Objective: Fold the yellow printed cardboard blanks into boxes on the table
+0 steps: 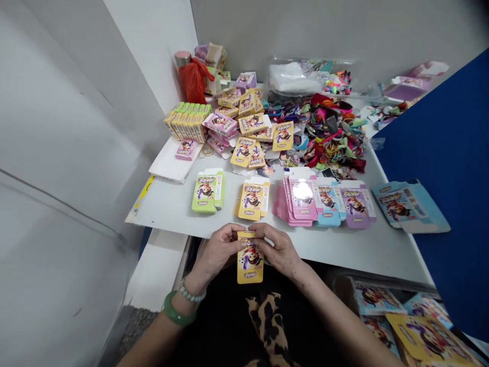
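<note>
A yellow box point(250, 265) with a cartoon figure hangs upright just off the table's front edge, held at its top end by both hands. My left hand point(223, 247) pinches its upper left corner between thumb and fingers. My right hand point(275, 248) grips the upper right corner in the same way. Beyond the hands, a stack of flat yellow boxes point(251, 201) lies on the white table point(171, 209). To its left is a green stack point(204, 192); to its right stand pink point(302, 199), blue point(328, 204) and purple point(356, 206) stacks.
Behind the stacks lie a loose pile of filled boxes point(252, 123) and a heap of colourful small items point(328, 132). Boxes stand in rows point(187, 122) at the back left beside a red bag point(194, 81). A drawer with printed boxes point(431, 336) is at the lower right.
</note>
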Demonstrator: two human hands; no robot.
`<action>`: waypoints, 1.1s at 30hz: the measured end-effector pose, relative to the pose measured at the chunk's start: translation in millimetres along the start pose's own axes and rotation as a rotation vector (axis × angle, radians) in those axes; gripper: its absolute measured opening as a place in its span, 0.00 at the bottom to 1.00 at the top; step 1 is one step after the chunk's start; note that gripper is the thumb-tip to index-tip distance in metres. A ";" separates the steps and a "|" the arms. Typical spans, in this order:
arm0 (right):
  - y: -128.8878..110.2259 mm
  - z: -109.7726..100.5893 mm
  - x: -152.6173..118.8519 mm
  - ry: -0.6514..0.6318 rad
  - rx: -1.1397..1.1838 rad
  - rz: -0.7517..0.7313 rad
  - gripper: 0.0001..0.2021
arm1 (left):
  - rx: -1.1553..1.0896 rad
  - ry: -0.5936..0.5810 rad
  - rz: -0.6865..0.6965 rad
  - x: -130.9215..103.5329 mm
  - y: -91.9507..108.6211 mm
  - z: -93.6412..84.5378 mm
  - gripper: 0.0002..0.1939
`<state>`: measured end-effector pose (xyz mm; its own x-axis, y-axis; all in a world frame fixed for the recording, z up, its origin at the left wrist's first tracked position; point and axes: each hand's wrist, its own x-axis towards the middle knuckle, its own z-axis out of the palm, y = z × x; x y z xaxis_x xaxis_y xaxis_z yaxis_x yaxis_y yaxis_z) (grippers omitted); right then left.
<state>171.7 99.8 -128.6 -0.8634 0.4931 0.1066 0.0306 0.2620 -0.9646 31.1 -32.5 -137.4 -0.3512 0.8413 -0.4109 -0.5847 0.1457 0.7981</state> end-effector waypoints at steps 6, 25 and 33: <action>-14.1 -9.8 9.4 -0.090 0.011 0.188 0.08 | 0.142 0.005 0.064 4.7 -6.1 5.9 0.21; -38.6 -31.4 4.4 -0.318 -0.191 0.169 0.15 | 0.155 0.042 0.097 -4.0 -5.1 16.8 0.23; -40.1 -26.5 10.6 -0.317 -0.229 0.068 0.11 | 0.209 0.148 0.139 0.2 -0.8 12.6 0.17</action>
<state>174.7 116.5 -82.3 -0.9673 0.2440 -0.0698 0.1732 0.4335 -0.8843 40.7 -25.9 -132.5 -0.5292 0.7779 -0.3388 -0.3655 0.1514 0.9184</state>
